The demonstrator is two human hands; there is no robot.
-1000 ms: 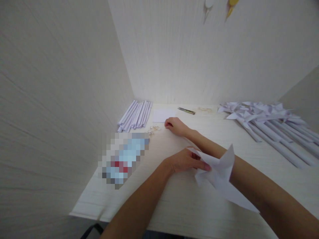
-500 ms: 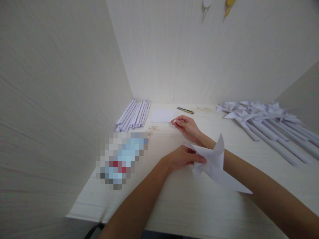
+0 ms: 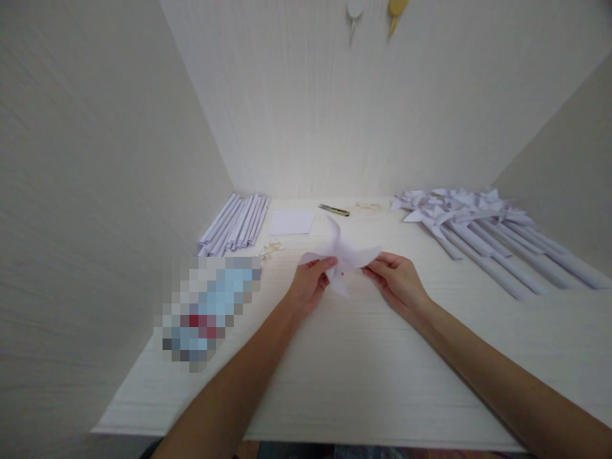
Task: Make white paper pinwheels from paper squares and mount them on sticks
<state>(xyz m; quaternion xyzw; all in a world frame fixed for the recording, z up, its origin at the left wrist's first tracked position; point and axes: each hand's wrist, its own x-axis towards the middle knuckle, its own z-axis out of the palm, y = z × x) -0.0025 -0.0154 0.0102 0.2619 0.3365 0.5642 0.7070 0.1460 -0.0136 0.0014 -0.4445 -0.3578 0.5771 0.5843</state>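
In the middle of the frame both hands hold a white paper pinwheel (image 3: pixel 342 255) just above the worktop (image 3: pixel 363 376). The left hand (image 3: pixel 308 284) pinches its left side between thumb and fingers, and the right hand (image 3: pixel 396 280) closes its fingertips on the right blade, so both hands are clamped on the paper with the folded centre between them. The pinwheel looks very light and thin, likely to bend, crease or tear under a hard squeeze; the curled blades would flatten easily, so the firmer place to hold it seems to be near the centre where the layers overlap, with a gentle pinch rather than a full grip. At the upper left of the worktop lies a bundle of rolled paper sticks (image 3: pixel 234 223), with a flat white sheet (image 3: pixel 291 222) beside it and a small cutter (image 3: pixel 333 210) further back. A pixelated blue and white object (image 3: pixel 208 309) sits at the left, close to the left forearm. At the upper right a pile of finished pinwheels on sticks (image 3: pixel 473 223) spreads toward the right edge. Walls close in on the left, back and right, so the freest room lies in the bare lower middle of the worktop, toward its near edge.
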